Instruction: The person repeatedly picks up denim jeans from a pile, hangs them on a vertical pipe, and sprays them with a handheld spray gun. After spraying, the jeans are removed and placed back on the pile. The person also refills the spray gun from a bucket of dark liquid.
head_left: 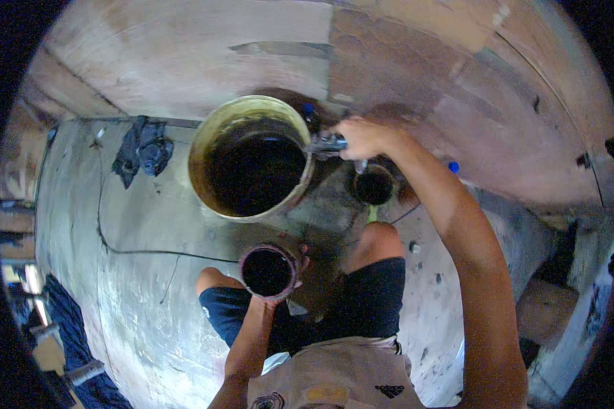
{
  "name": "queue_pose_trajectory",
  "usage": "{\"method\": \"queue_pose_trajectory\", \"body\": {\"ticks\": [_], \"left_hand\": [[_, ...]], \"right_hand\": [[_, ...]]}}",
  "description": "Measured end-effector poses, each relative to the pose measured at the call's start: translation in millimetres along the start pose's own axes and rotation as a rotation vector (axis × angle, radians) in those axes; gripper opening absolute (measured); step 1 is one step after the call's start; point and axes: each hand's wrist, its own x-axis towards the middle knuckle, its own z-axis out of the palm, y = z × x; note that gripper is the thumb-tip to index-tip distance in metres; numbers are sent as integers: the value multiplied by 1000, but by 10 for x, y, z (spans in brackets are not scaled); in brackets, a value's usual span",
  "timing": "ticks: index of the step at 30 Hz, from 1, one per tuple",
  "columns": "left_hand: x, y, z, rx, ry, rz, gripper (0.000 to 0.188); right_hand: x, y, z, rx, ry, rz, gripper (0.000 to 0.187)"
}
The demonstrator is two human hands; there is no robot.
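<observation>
Cup: small round cup (267, 271) of dark liquid, held up in the left hand (280, 290) over the knees, just below the big bucket. Kept level, so nothing is slopped out.
Left hand: fingers are wrapped round the cup's wall from underneath, clamped on it, mouth left clear.
Right hand: right hand (363, 138) is stretched forward and closed around a grey metal tool (327, 144) (looks like a spray gun, can't be told for sure) right at the bucket's rim.
Bucket: big yellowish bucket (250, 158), dark liquid well down inside, set on the concrete floor (136, 300) against the wooden wall (416, 61), within easy arm's reach.
Small pot: a second dark, open-topped pot (374, 185) is seen just under the right hand; whether it's joined to the tool can't be made out.
Other stuff: dark rag (143, 151) is dumped left of the bucket, well apart; a thin cable (109, 235) is trailed over the floor.
Posture: a low squat, knees on either side, so everything is kept close.
</observation>
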Motion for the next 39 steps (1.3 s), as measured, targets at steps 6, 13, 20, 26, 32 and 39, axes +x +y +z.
{"method": "queue_pose_trajectory", "body": {"ticks": [6, 13, 20, 26, 32, 39], "left_hand": [[-74, 176, -113, 134, 85, 119, 72], [-301, 258, -92, 721, 348, 159, 72], [-350, 235, -38, 654, 362, 163, 74], [-255, 108, -50, 590, 343, 162, 75], [171, -115, -82, 143, 145, 51, 76], [420, -236, 74, -268, -40, -132, 78]], "right_hand": [[-826, 91, -23, 111, 765, -57, 43], [-2309, 1126, 2397, 878, 1396, 806, 29], [-2286, 1097, 4934, 412, 346, 1013, 61], [-1916, 1200, 5440, 368, 232, 899, 76], [-1895, 1462, 5747, 256, 178, 826, 51], [-2328, 1246, 4599, 1197, 805, 1021, 39]]}}
